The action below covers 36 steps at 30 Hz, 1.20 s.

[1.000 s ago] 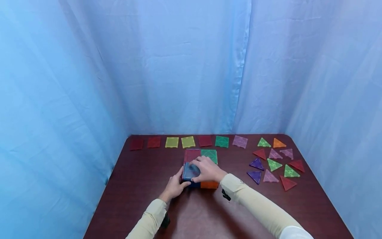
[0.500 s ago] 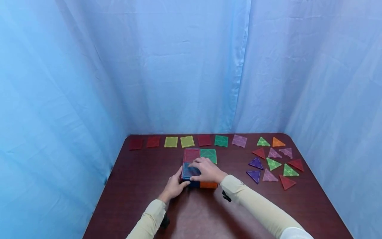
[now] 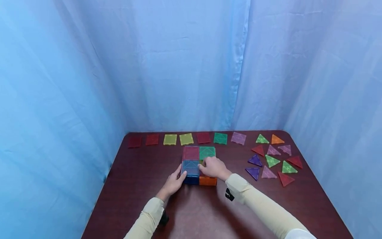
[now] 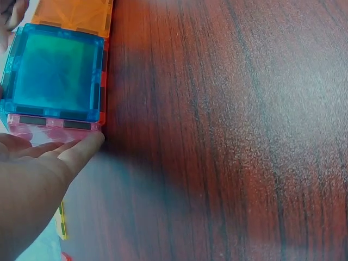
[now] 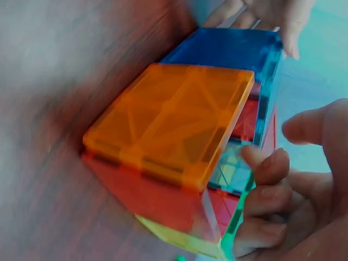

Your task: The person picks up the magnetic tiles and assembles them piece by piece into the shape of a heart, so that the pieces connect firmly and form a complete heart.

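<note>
A low box of see-through magnetic tiles stands on the table. In the head view its top shows a magenta tile (image 3: 191, 153), a green tile (image 3: 207, 152) and a blue top tile (image 3: 191, 167); the front right cell has no lid. Blue and orange tiles (image 3: 208, 181) form the front wall. My left hand (image 3: 173, 182) lies along the left side, fingers straight against a pink wall tile (image 4: 51, 129), thumb touching the blue top tile's front corner. My right hand (image 3: 215, 167) hovers at the uncovered cell, fingers loosely bent, thumb apart, with nothing visible in its grasp.
Square tiles, including a yellow tile (image 3: 170, 139) and a purple tile (image 3: 238, 138), line the table's back edge. Loose triangular tiles, such as a light green triangle (image 3: 288, 167) and a red triangle (image 3: 285, 179), lie at the right. Blue curtains (image 3: 185, 66) surround the table.
The blue top tile has settled flat. My right hand has let go of it and shifted right to the uncovered cell. My left thumb has moved up onto the tile's corner.
</note>
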Each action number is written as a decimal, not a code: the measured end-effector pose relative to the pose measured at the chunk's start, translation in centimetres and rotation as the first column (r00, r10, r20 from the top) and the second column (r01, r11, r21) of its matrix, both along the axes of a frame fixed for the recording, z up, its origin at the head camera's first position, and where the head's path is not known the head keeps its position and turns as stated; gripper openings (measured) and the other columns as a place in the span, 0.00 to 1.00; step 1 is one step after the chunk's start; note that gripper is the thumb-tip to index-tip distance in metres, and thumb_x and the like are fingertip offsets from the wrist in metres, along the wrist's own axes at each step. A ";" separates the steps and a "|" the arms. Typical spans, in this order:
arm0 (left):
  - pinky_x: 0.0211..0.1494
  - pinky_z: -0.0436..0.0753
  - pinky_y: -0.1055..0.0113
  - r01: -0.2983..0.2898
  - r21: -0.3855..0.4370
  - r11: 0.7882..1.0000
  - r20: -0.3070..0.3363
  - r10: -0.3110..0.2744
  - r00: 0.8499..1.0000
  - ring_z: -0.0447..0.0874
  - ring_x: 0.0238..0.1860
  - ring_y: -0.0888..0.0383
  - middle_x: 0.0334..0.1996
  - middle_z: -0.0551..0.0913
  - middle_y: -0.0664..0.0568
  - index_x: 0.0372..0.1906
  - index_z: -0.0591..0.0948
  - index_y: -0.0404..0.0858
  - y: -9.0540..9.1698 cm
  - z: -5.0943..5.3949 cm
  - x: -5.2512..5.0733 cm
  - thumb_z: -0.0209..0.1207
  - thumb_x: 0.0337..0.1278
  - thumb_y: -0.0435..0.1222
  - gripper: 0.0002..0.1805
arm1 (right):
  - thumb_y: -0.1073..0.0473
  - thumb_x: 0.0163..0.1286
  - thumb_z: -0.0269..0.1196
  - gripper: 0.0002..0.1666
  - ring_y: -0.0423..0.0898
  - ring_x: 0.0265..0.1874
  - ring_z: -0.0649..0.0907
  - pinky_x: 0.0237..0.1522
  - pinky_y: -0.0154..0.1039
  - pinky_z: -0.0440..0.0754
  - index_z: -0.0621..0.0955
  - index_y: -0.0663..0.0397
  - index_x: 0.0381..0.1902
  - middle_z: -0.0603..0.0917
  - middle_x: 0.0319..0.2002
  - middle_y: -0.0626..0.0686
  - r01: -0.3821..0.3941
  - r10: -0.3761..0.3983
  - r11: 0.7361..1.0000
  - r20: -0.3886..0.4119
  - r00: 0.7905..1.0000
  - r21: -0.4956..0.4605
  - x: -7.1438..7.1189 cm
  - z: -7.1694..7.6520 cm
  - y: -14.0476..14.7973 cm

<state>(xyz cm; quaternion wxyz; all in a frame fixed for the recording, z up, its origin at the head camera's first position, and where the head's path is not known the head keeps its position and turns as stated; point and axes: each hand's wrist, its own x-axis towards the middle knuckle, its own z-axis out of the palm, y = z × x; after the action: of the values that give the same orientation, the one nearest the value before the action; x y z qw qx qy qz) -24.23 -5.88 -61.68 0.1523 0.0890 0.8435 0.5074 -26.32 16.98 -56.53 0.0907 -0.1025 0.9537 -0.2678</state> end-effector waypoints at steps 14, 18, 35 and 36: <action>0.74 0.65 0.44 0.031 0.022 0.999 0.006 -0.031 0.999 0.62 0.76 0.40 0.75 0.64 0.35 0.81 0.53 0.39 0.0 -0.3 0.0 0.50 0.77 0.51 0.38 | 0.52 0.75 0.62 0.27 0.41 0.12 0.57 0.18 0.35 0.58 0.77 0.54 0.14 0.58 0.11 0.45 0.119 -0.053 0.972 0.307 0.950 -0.200 -0.2 0.6 -0.9; 0.74 0.66 0.44 0.034 0.021 0.999 0.006 -0.034 0.999 0.62 0.76 0.41 0.75 0.63 0.35 0.81 0.53 0.37 0.0 -0.2 0.0 0.49 0.78 0.50 0.39 | 0.52 0.76 0.61 0.27 0.41 0.11 0.58 0.18 0.35 0.59 0.76 0.54 0.15 0.59 0.11 0.44 0.115 -0.044 0.970 0.314 0.948 -0.213 -0.2 0.7 -0.8; 0.72 0.69 0.43 0.098 0.002 0.995 -0.066 -0.097 0.993 0.66 0.74 0.41 0.75 0.65 0.37 0.82 0.49 0.36 -0.6 -0.6 0.2 0.52 0.75 0.52 0.43 | 0.48 0.74 0.54 0.33 0.69 0.65 0.73 0.61 0.66 0.73 0.73 0.65 0.68 0.72 0.68 0.68 0.243 -0.253 0.953 0.035 0.967 0.183 -9.7 -0.6 14.1; 0.73 0.68 0.44 0.095 0.005 0.995 -0.056 -0.095 0.994 0.65 0.74 0.42 0.75 0.65 0.37 0.82 0.49 0.37 -0.5 -0.6 0.2 0.53 0.75 0.52 0.43 | 0.48 0.74 0.54 0.35 0.71 0.70 0.66 0.64 0.69 0.68 0.70 0.67 0.70 0.67 0.72 0.70 0.235 -0.255 0.946 0.065 0.965 0.223 -10.0 -1.3 15.0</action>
<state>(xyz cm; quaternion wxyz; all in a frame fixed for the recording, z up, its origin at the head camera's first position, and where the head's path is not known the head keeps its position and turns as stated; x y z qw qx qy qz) -24.06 -6.39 -62.27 0.1524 0.1437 0.8403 0.5001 -36.30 31.95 -57.80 0.1112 0.0398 0.9769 -0.1778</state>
